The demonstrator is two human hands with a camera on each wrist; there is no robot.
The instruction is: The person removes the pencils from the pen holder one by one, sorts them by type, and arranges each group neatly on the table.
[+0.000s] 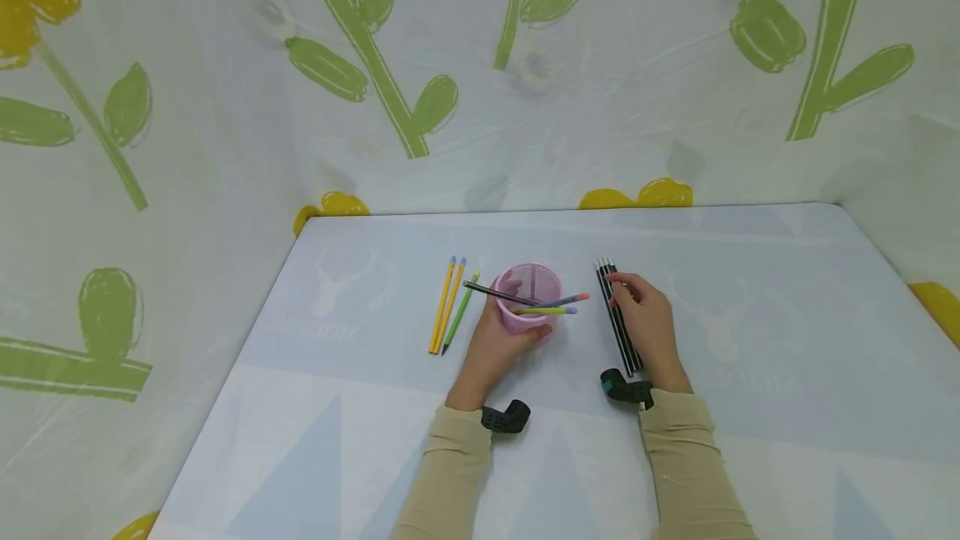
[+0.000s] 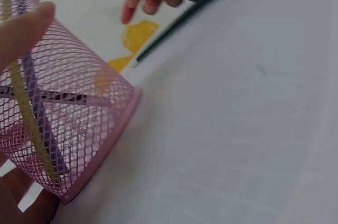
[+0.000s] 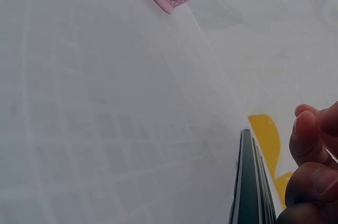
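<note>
A pink mesh pencil cup (image 1: 534, 273) stands upright on the table, and my left hand (image 1: 495, 344) grips it around its side. Three pencils lean inside: a black one (image 1: 491, 292), a purple one with an orange end (image 1: 573, 299) and a yellow-green one (image 1: 551, 311). Several black pencils (image 1: 617, 319) lie side by side to the cup's right. Over their right side hovers my right hand (image 1: 647, 319), its fingers loosely bent with nothing between them. In the right wrist view the fingertips (image 3: 305, 131) are beside the black pencils (image 3: 249, 182).
Left of the cup, two yellow pencils (image 1: 447, 307) and a green pencil (image 1: 461, 313) lie on the table (image 1: 300, 423). A cloth with green leaves and yellow flowers (image 1: 525, 132) hangs behind the table's far edge. Each wrist wears a black camera (image 1: 506, 417).
</note>
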